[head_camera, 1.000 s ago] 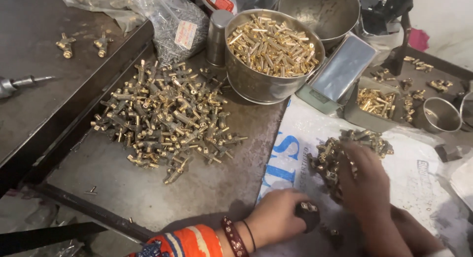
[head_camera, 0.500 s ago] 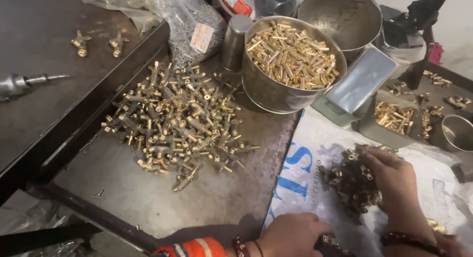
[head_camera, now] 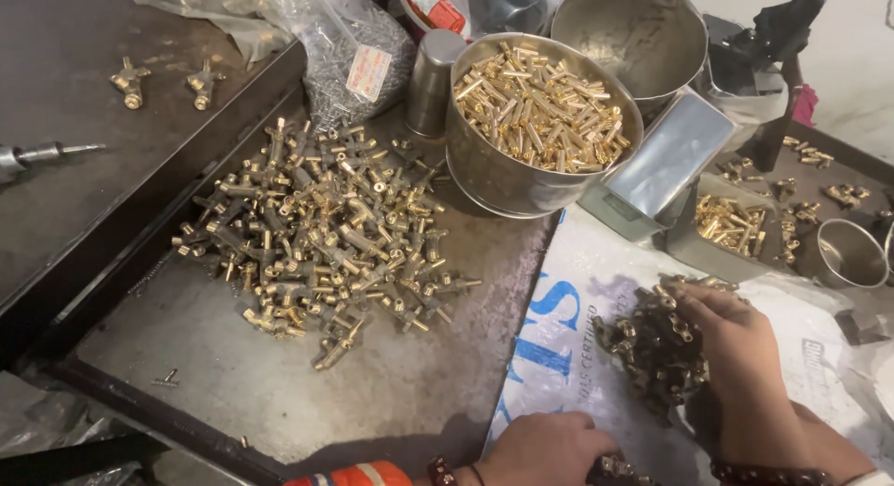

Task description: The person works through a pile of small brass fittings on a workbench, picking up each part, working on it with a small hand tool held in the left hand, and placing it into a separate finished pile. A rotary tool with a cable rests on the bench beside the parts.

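My left hand [head_camera: 545, 447] lies at the bottom edge on a white printed sack [head_camera: 568, 356], fingers curled over a small brass fitting [head_camera: 610, 467]. My right hand [head_camera: 736, 342] reaches into a small heap of dark brass fittings [head_camera: 652, 346] on the sack, fingertips touching pieces at its top. A big pile of brass valve parts [head_camera: 317, 235] covers the metal tray [head_camera: 233, 384] to the left.
A steel bowl [head_camera: 535, 123] full of short brass pins stands behind the pile, an empty steel bowl [head_camera: 629, 30] beyond it. A steel tumbler [head_camera: 433, 81], a plastic bag of small parts [head_camera: 349, 62], a shiny metal box [head_camera: 666, 160] and a small cup [head_camera: 849, 253] stand around.
The view has shifted downward and left. My right hand has stayed on the small heap, fingers moving among the pieces. My left hand remains at the bottom edge.
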